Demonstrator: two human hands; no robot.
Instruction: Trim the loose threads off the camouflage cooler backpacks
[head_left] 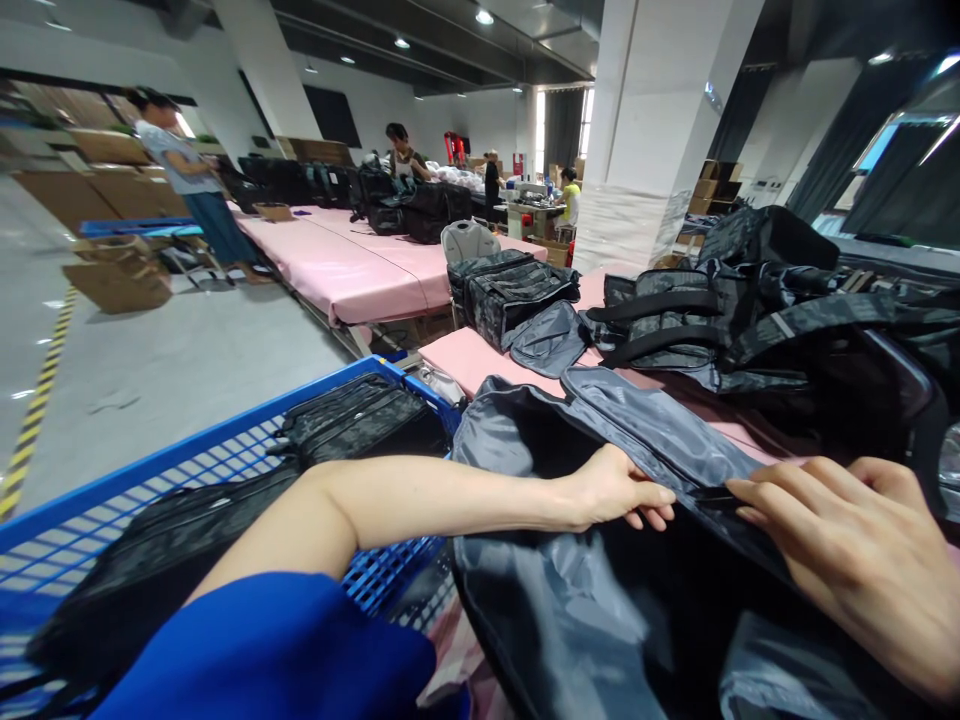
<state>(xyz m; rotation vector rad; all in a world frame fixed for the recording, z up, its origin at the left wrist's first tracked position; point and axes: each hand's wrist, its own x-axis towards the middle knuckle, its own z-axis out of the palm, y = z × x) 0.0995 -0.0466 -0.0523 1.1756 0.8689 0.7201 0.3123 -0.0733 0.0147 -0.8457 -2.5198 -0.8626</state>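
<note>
An opened backpack (570, 580) with a shiny grey lining lies in front of me, its flap (652, 410) folded back to the far side. My left hand (619, 490) reaches across the opening, its thumb and fingers pinched on the lining edge by the flap seam. My right hand (847, 540) is closed, palm down, over the right side of the bag. From its fingertips a thin dark pointed thing (712, 494) sticks out towards my left fingers; its exact kind is hard to make out.
To the left stands a blue plastic basket (300, 400) holding dark camouflage bags (360, 415). More camouflage backpacks (675, 310) are piled on the pink-covered table (472, 355) beyond. Another pink table (352, 265) runs behind, where people (191, 180) stand. A white pillar (637, 130) rises behind the table.
</note>
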